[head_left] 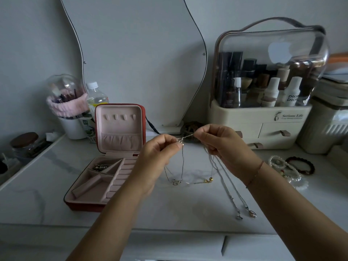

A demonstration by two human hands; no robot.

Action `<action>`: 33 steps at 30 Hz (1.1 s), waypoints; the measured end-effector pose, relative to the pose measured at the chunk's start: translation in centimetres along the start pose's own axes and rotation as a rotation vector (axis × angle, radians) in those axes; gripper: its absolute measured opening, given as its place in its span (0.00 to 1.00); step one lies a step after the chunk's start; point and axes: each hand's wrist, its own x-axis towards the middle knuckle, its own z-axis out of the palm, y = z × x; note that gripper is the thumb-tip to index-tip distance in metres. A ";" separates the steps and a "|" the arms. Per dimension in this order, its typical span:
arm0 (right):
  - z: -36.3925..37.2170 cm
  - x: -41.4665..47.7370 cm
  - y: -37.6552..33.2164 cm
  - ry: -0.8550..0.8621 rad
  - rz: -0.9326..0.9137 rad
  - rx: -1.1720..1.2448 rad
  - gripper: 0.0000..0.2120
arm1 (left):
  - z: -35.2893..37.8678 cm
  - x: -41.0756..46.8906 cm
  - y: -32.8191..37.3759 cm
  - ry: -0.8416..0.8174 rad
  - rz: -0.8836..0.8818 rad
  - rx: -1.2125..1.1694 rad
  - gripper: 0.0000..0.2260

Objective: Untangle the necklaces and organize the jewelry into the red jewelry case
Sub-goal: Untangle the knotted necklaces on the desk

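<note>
Head view: the left hand (160, 153) and right hand (220, 146) are pinching thin silver and gold necklaces (182, 161) at a small knot held up between them, fingers (202, 131) curled tight on the chains. Strands are hanging down, their pendants (176, 181) resting on the white worktop (169, 210). The red jewelry case (84, 206) is sitting open at left, its lining pink.

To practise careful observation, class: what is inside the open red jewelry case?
The red jewelry case holds small metallic pieces in its back-left compartment; the other compartments and ring rolls look bare. The lid pocket hides any contents, and the left forearm covers the tray's near-right edge.
</note>
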 end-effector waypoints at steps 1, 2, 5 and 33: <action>-0.1 -0.1 0.1 -0.010 0.002 -0.003 0.05 | -0.1 0.1 0.1 -0.011 -0.015 -0.051 0.06; -0.1 -0.2 0.1 -0.021 0.004 -0.005 0.05 | -0.1 0.2 0.1 -0.017 -0.030 -0.104 0.07; -0.1 -0.3 0.3 -0.033 0.017 0.002 0.05 | -0.2 0.4 0.1 -0.003 -0.060 -0.137 0.09; 2.1 -1.1 2.6 -0.071 -0.300 -0.573 0.07 | -0.3 1.2 1.0 -0.102 -0.321 -0.418 0.10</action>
